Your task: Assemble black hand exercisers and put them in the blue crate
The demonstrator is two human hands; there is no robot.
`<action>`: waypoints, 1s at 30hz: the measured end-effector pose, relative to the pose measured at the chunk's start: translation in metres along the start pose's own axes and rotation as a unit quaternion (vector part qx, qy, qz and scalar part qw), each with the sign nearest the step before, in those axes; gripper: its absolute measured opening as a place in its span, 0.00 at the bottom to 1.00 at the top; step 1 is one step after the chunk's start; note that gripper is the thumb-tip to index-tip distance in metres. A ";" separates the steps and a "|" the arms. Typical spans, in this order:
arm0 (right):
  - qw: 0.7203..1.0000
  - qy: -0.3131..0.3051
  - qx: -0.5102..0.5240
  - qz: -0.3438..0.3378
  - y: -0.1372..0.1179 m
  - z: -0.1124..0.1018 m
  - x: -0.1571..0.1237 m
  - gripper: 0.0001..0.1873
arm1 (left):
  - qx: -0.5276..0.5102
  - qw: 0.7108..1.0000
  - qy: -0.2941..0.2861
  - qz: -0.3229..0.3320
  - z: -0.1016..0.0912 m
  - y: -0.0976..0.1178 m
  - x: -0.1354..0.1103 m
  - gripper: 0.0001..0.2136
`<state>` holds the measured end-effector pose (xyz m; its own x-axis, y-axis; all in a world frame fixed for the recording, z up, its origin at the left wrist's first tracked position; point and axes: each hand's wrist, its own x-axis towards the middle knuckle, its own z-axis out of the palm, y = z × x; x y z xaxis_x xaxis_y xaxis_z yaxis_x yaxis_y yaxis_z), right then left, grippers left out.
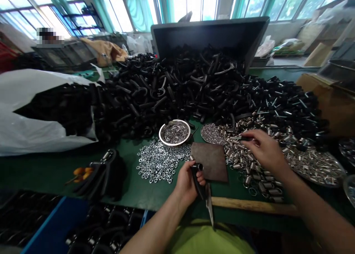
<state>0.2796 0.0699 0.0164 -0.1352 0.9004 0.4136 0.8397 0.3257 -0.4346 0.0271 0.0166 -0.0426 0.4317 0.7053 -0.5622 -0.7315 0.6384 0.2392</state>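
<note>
My left hand [190,183] is wrapped round a black plastic handle [198,185], whose upper end has a round opening and a small metal piece beside it. My right hand [263,146] pinches a small dark part with a silver tip [240,138] above the loose metal springs [246,165]. Between the hands lies a flat brown metal plate [209,160]. A hammer with a wooden handle [255,206] rests near my lap, its metal head [210,207] just below my left hand.
Metal nuts [158,163] spread beside a steel bowl [175,143] of small pins. A dish of tiny parts [212,133] and a tray of pins [313,165] sit rightward. Black handles [180,87] heap before a grey bin [210,24]. Blue crates [47,224] stand lower left.
</note>
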 end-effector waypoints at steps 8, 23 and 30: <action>0.977 -0.022 0.132 -0.167 -0.100 0.048 -0.061 0.10 | 0.003 0.998 -0.013 0.065 0.006 -0.018 -0.005 0.09; 0.921 -0.200 0.312 0.119 -0.110 0.065 -0.057 0.16 | 0.158 0.949 0.009 0.272 0.005 -0.021 -0.013 0.08; 0.938 -0.172 0.288 0.087 -0.106 0.070 -0.063 0.17 | 0.192 0.929 0.030 0.317 0.000 -0.016 -0.011 0.07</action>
<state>0.1619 -0.0007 -0.0194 -0.2677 0.9618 0.0564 0.4555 0.1779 -0.8723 0.0341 -0.0013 -0.0397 -0.0596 0.9656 -0.2532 -0.5823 0.1724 0.7945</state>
